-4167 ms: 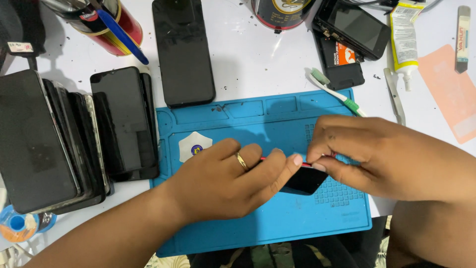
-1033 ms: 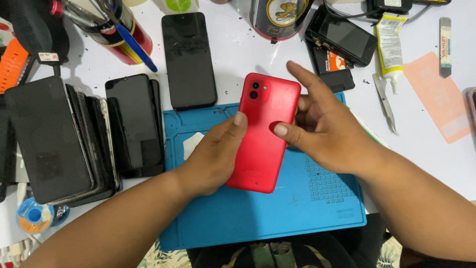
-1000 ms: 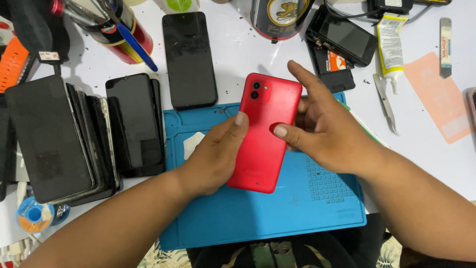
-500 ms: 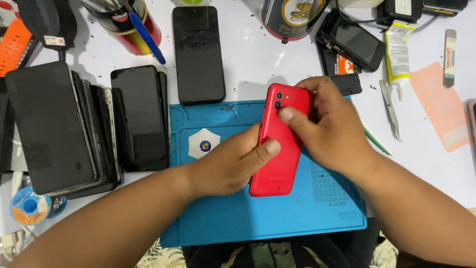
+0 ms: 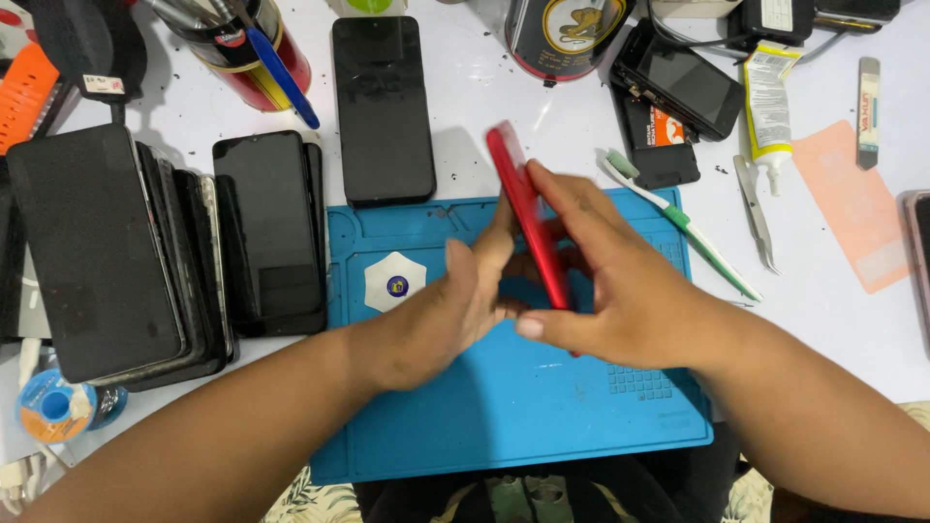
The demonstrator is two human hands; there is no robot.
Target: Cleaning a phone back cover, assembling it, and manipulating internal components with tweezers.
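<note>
A red phone [image 5: 528, 215] stands on edge above the blue work mat [image 5: 504, 416], blurred by motion, so only its thin side shows. My left hand [image 5: 441, 310] supports it from the left, fingers up along its face. My right hand [image 5: 610, 281] grips it from the right, thumb underneath. Both hands hold the phone over the middle of the mat.
A black phone [image 5: 383, 107] lies above the mat. Stacks of dark phones [image 5: 266, 232] and tablets [image 5: 92, 247] sit at left. A toothbrush [image 5: 693, 232], tweezers [image 5: 756, 213], glue tube [image 5: 770, 102], a pink card [image 5: 857, 218], tool cups [image 5: 247, 48] and a solder reel [image 5: 53, 407] surround the mat.
The red phone lay back-up in both hands; it has now been turned up onto its edge. Earlier still, both hands worked on a small dark part on the mat.
</note>
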